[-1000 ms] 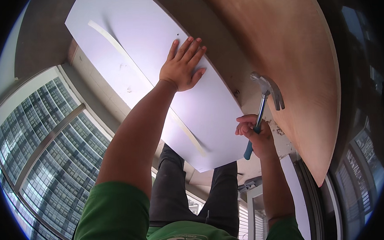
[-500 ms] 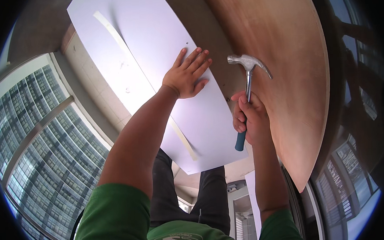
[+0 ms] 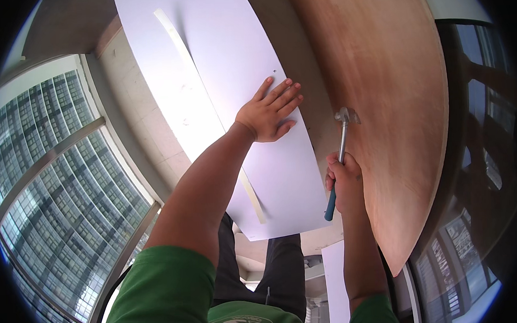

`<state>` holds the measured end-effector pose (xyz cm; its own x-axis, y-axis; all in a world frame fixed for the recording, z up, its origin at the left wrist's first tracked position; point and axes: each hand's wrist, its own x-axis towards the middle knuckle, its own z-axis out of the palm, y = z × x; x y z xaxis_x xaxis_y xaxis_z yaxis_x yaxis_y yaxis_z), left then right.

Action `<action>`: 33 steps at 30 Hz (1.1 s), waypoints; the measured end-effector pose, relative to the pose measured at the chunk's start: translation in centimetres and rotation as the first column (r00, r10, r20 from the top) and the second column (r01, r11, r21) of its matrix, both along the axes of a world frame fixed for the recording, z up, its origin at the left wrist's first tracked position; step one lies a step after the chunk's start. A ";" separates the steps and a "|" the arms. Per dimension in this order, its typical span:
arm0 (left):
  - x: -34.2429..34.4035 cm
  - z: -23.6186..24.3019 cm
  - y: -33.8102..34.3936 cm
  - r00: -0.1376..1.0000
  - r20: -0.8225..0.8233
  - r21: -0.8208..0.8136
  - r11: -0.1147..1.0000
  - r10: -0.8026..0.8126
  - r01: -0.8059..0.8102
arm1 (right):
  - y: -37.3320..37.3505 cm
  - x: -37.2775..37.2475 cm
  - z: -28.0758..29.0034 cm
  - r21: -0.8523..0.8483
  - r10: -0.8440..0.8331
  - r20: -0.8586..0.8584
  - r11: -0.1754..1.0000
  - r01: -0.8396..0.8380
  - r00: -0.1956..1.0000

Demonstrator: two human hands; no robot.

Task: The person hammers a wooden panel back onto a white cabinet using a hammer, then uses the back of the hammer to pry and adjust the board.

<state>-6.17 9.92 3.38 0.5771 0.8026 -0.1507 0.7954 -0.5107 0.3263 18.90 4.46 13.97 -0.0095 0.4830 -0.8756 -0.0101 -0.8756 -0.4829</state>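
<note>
Pressing white panel [image 3: 220, 76] with spread left hand [image 3: 268, 114], right hand [image 3: 345, 181] gripping hammer [image 3: 340, 152].

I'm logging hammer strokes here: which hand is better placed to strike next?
Right. The right hand grips the hammer, its head at the seam beside the plywood sheet. The left hand lies flat, steadying the white panel.

Left hand [image 3: 268, 112] spread flat; right hand [image 3: 345, 181] fisted.
</note>
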 end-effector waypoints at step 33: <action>-15.3 -4.2 15.4 0.900 -0.004 0.432 0.812 0.437 -0.393 | -1.4 -3.6 1.4 -0.149 0.296 0.295 0.953 -0.263 0.908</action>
